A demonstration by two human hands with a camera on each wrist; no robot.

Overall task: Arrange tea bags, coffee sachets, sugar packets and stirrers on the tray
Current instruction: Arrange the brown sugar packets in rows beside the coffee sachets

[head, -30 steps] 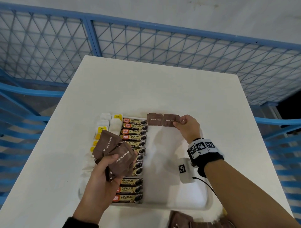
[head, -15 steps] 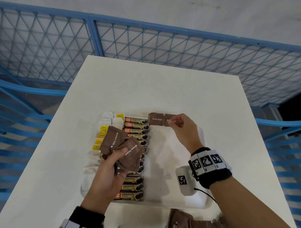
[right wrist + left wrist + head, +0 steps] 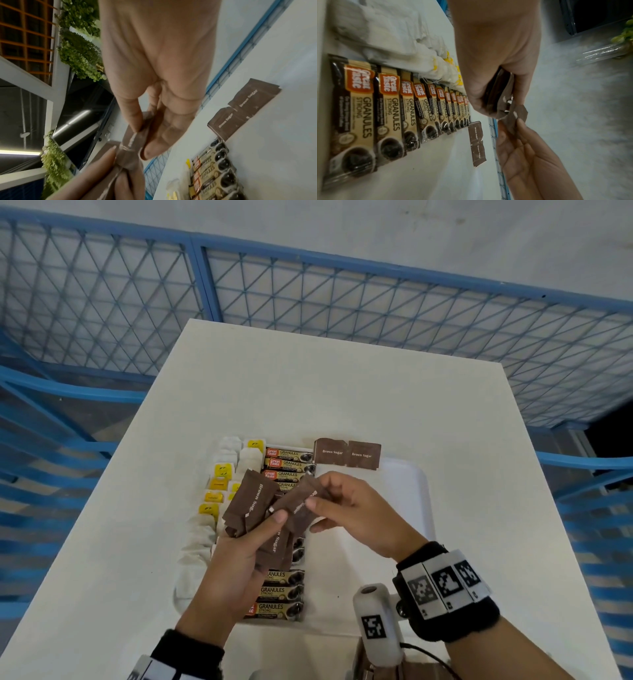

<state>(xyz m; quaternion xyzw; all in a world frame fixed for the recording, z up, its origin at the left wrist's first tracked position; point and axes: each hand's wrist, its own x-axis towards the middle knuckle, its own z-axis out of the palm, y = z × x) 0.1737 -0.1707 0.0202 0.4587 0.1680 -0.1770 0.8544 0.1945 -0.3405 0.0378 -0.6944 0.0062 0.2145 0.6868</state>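
Note:
A white tray (image 3: 404,477) lies on the table. It holds a column of tea bags (image 3: 222,470) with yellow tags and a column of coffee sachets (image 3: 286,460) (image 3: 363,112). Two joined brown sugar packets (image 3: 347,454) (image 3: 243,108) lie at the tray's far edge. My left hand (image 3: 239,546) grips a bunch of brown sugar packets (image 3: 253,505) (image 3: 500,94) above the sachets. My right hand (image 3: 346,505) pinches one packet of that bunch (image 3: 301,501) (image 3: 135,136) between thumb and fingers.
The white table (image 3: 308,392) is ringed by a blue mesh fence (image 3: 342,302). More brown packets (image 3: 380,666) lie at the table's near edge, partly hidden by my right wrist camera. The tray's right half shows bare white.
My right hand let go of the two joined packets at the tray's far edge and came back to my left hand, where it now pinches a packet from the bunch.

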